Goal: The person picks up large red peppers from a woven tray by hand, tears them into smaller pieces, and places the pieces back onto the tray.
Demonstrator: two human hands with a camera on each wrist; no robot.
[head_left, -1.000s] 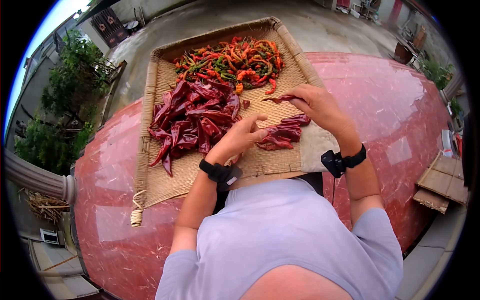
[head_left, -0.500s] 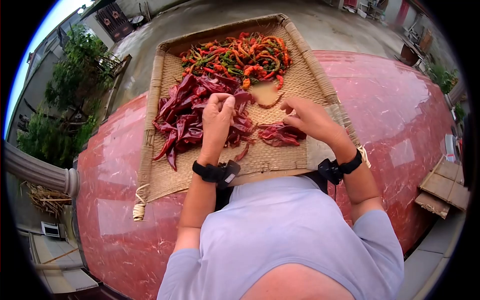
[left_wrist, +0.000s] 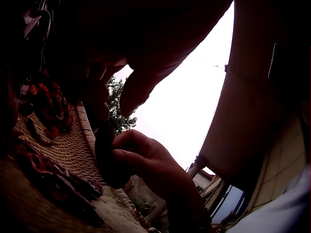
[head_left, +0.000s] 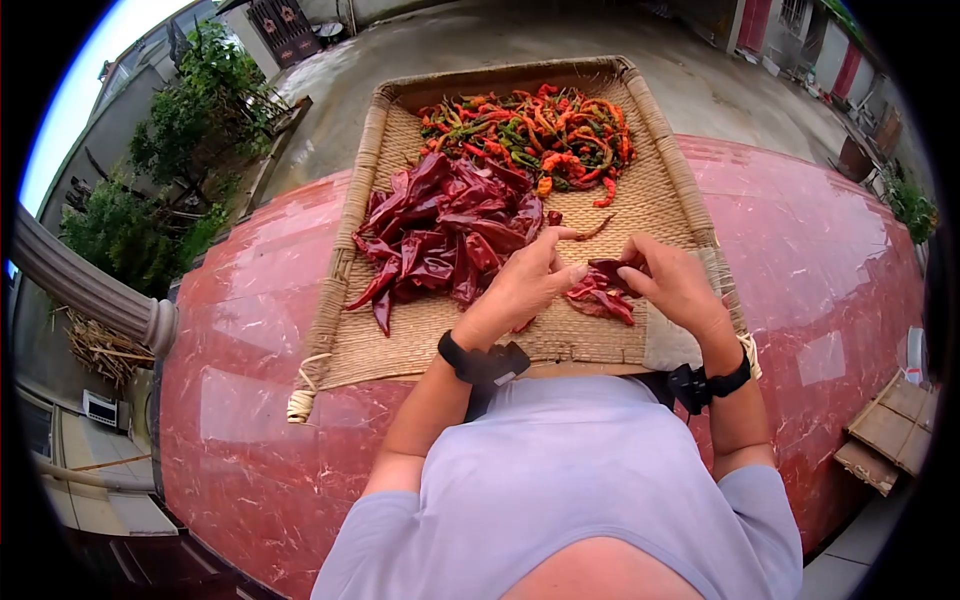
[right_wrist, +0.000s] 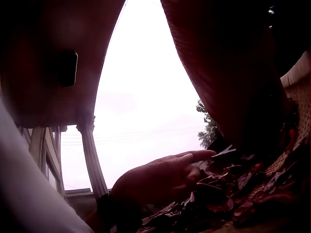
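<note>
My right hand (head_left: 675, 283) pinches a dark red dried chili (left_wrist: 107, 155) between thumb and fingers. It is over a small pile of dried chilies (head_left: 605, 303) at the near right of the woven tray (head_left: 430, 362). Facing it, my left hand (head_left: 525, 283) has thumb and index finger spread, their tips close to the chili's end. Left of that hand lies a larger heap of glossy dark red chilies (head_left: 440, 225). A thin shrivelled chili (head_left: 597, 228) lies on the weave just beyond both hands.
Small orange, red and green chilies (head_left: 540, 130) cover the tray's far end. A pale cloth patch (head_left: 672, 340) is at its near right corner. The tray rests on a polished red stone surface (head_left: 790, 230). The person's shirt (head_left: 580, 460) is close to its near edge.
The right hand has let go of the thin chili and taken a dark red one, moving nearer. The left hand went to the large heap, then came back right toward the right hand.
</note>
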